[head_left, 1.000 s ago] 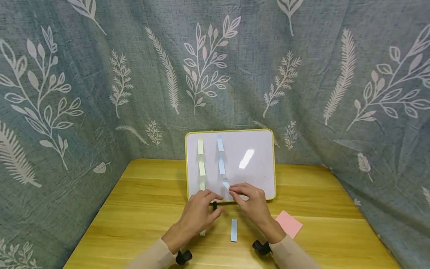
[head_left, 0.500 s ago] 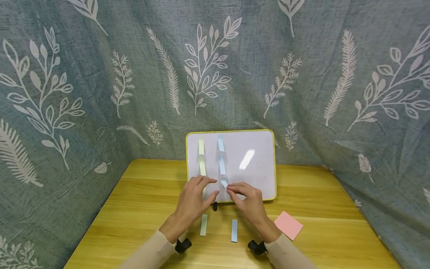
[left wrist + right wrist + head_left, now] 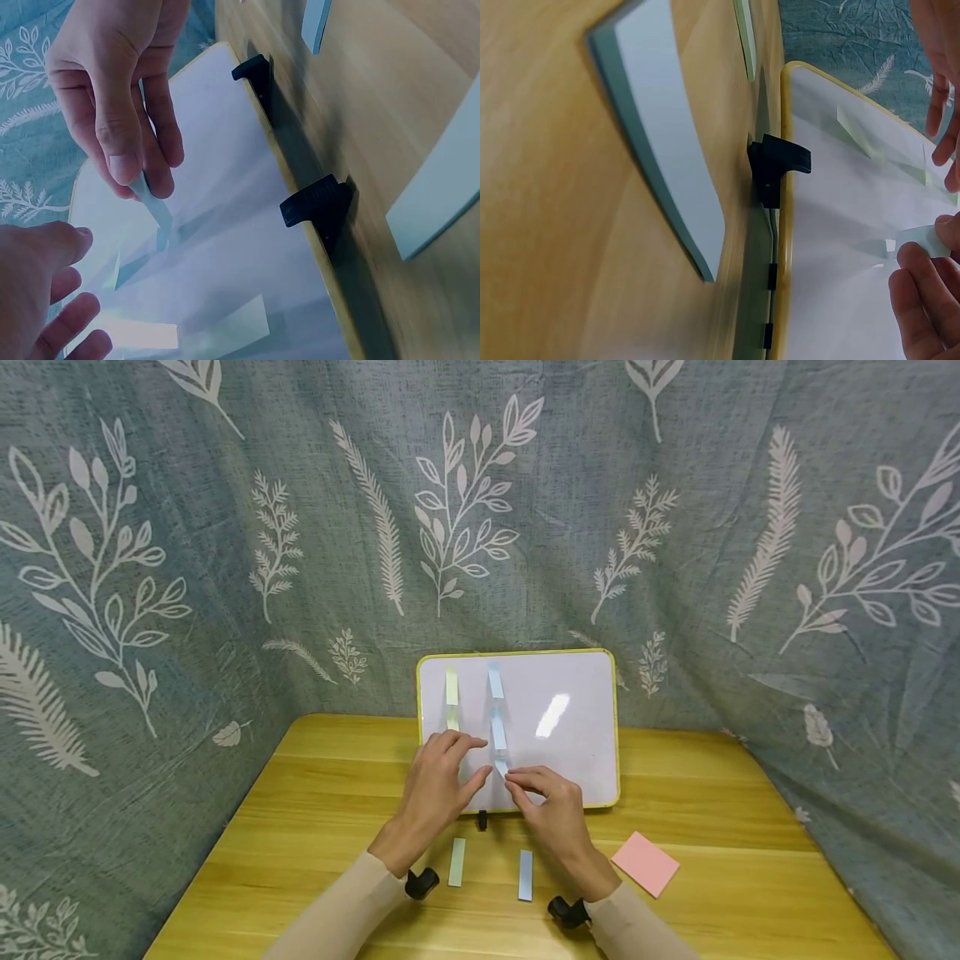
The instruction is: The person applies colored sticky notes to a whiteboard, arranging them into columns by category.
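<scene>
A yellow-edged whiteboard point(image 3: 558, 735) leans upright with pale yellow strips point(image 3: 452, 687) in a left column and blue strips point(image 3: 498, 731) beside them. The right hand point(image 3: 557, 814) pinches the free end of the lowest blue strip point(image 3: 501, 769) between thumb and fingertips; in the right wrist view this strip point(image 3: 922, 240) meets the board at its other end. My left hand point(image 3: 435, 785) hovers before the board just left of that strip, thumb and fingers apart, holding nothing, and covers the lower yellow strips. In the left wrist view the left hand point(image 3: 45, 292) stays apart from the pinched strip point(image 3: 155, 204).
On the wooden table point(image 3: 300, 860) in front of the board lie a yellow-green strip pad point(image 3: 457, 862), a blue strip pad point(image 3: 526, 875) and, at the right, a pink square pad point(image 3: 646, 864). Black clips point(image 3: 319, 202) hold the board's lower edge. A patterned curtain point(image 3: 480, 527) hangs behind.
My left hand has risen from the board's lower edge to beside the blue strips, uncovering the yellow-green pad. The right hand keeps its pinch and has shifted slightly left.
</scene>
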### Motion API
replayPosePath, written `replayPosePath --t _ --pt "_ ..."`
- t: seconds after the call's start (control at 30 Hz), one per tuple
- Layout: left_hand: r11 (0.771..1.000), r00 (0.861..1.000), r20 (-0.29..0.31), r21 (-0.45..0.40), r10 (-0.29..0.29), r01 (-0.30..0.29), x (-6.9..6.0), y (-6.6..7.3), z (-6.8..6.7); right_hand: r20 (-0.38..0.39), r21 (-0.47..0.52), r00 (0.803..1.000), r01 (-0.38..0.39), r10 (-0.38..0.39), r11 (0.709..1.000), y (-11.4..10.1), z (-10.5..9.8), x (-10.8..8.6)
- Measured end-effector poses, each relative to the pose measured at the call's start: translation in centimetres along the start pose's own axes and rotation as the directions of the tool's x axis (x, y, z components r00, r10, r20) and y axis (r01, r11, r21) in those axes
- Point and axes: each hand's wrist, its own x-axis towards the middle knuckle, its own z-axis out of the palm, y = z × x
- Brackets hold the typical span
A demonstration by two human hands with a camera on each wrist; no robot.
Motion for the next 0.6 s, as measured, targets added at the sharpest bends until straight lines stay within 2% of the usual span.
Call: replayPosePath --t 0.33,0.6 --pt "0.999 0.998 0.053 0.042 -0.021 0.018 0.7 -0.3 1.6 0.013 -0.003 1.000 -0.025 0.025 1.000 0.5 0.1 -0.2" --pt "0.995 0.998 0.056 0.094 -0.029 0.024 0.8 -0.7 2.6 0.021 0.011 1.000 -0.020 0.020 1.000 0.8 0.3 -0.3"
